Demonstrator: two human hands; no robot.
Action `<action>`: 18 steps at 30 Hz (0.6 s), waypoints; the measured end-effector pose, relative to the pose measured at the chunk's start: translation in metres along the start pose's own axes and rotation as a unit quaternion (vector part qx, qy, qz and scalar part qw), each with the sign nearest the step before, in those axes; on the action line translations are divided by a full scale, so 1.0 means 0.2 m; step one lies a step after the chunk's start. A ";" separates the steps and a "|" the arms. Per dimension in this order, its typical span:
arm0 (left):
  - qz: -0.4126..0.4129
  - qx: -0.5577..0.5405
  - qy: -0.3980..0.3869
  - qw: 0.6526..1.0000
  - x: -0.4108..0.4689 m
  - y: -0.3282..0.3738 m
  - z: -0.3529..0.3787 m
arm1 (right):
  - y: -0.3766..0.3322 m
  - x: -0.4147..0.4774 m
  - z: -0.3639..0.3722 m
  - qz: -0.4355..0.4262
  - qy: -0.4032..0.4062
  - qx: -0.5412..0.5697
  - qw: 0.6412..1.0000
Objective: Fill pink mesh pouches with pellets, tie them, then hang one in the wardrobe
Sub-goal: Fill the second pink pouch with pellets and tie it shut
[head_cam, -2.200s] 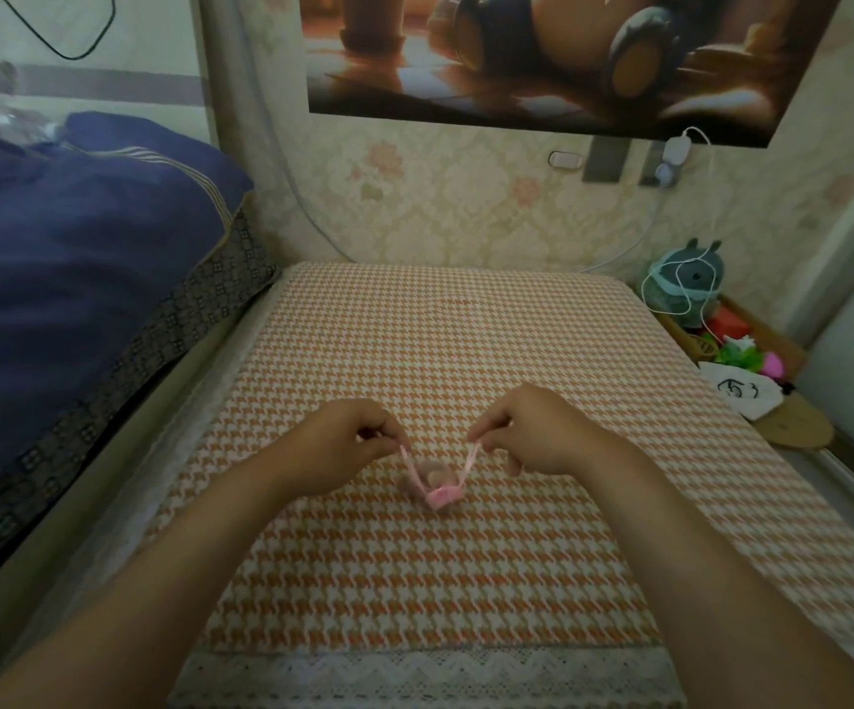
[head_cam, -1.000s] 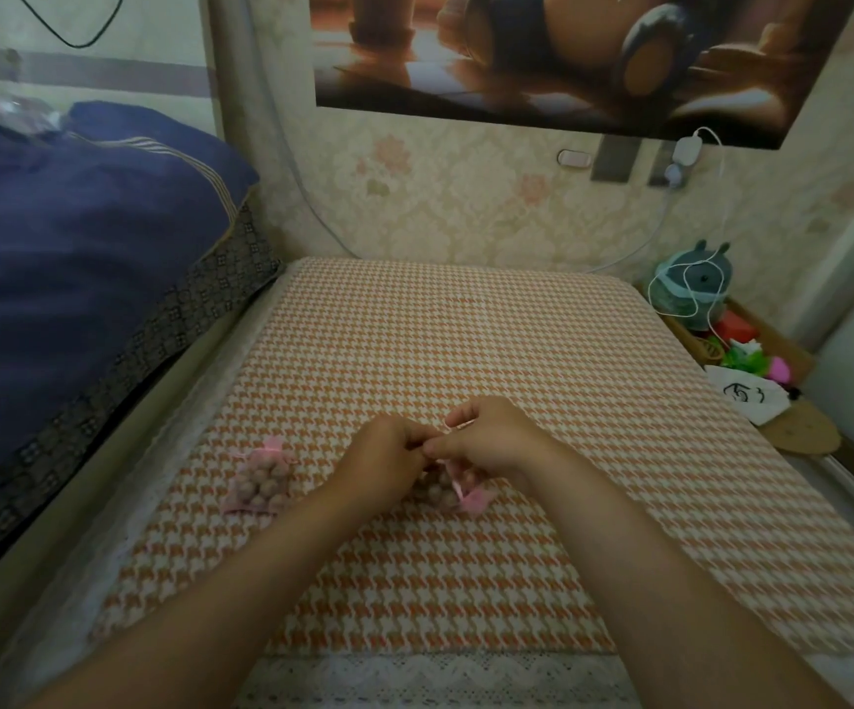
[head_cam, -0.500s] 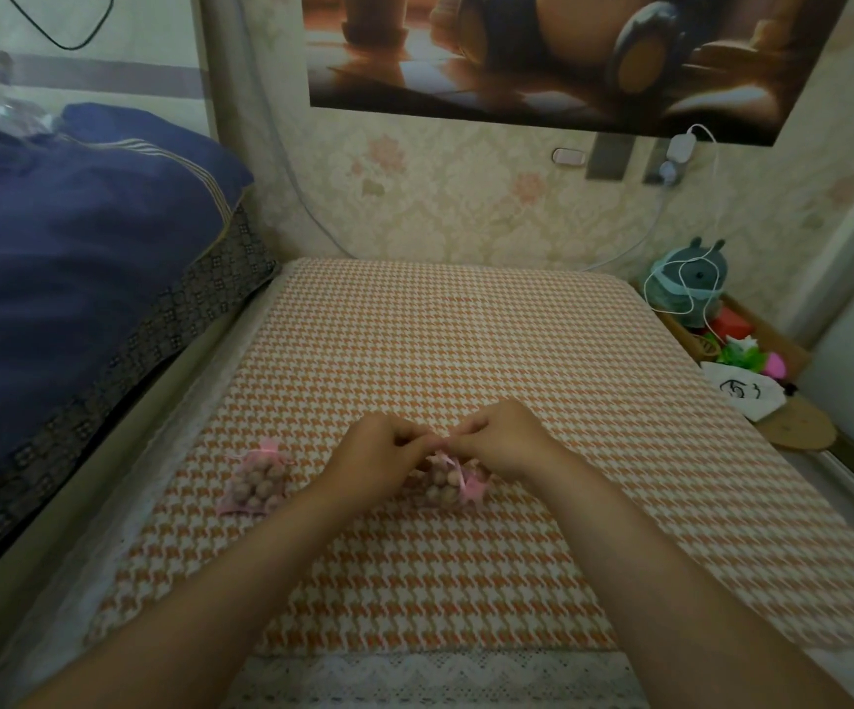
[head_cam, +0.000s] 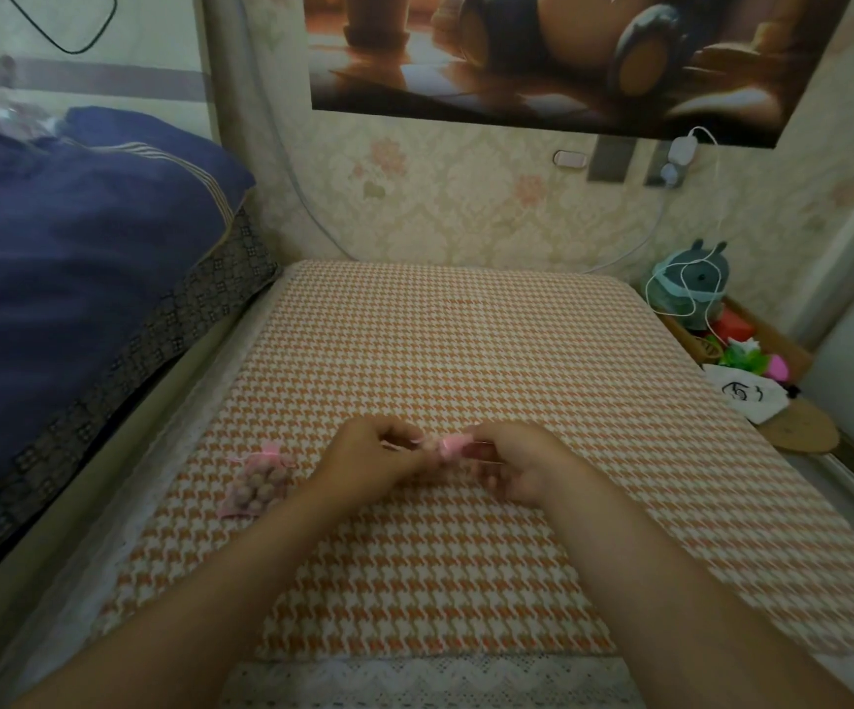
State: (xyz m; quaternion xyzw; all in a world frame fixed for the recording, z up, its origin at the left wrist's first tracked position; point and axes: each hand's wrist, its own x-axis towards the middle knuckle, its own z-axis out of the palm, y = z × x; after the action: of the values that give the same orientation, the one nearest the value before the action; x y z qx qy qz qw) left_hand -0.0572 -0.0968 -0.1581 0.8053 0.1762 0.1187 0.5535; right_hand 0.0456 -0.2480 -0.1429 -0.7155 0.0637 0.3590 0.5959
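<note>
Two bare hands meet over a table with an orange and white checked cloth (head_cam: pixel 466 350). Between them is a small pink pouch (head_cam: pixel 449 449). It sits right at the fingertips of both hands, a bit above the cloth. The left hand (head_cam: pixel 371 465) has its fingers closed and pinches a thin pink string on the left side of the pouch. The right hand (head_cam: pixel 517 465) has its fingers curled and pinches the right side of the pouch. Most of this pouch is hidden by the fingers, so only its pink top shows. A second pouch (head_cam: pixel 257 482) lies flat on the cloth, well to the left of the left hand. It is full of small brownish balls and its top is tied with a pink bow. No hand touches it. A blue blanket (head_cam: pixel 72 258) lies on the bed to the left. A big picture (head_cam: pixel 558 58) hangs on the wall behind the table. To the right is a grey-green toy (head_cam: pixel 691 289) with a white cord over it. Near it lies a white cloth (head_cam: pixel 739 396) with a black drawing on it. No words can be read anywhere.
</note>
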 end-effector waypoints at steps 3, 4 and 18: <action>-0.078 -0.121 -0.001 0.990 0.01 -0.01 0.00 | 0.00 -0.01 0.01 0.026 -0.049 0.040 0.998; -0.102 -0.153 -0.010 0.983 0.01 -0.02 0.00 | 0.00 -0.01 0.02 0.031 -0.053 0.054 0.997; 0.014 0.082 0.152 0.985 0.06 -0.07 -0.01 | 0.09 0.01 0.14 -0.423 0.137 -0.334 0.831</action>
State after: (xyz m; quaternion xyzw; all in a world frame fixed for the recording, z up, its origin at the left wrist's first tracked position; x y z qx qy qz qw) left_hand -0.0496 -0.0854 -0.1710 0.8229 0.2557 0.2329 0.4509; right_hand 0.0258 -0.2266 -0.1600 -0.8701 -0.2877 -0.0304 0.3990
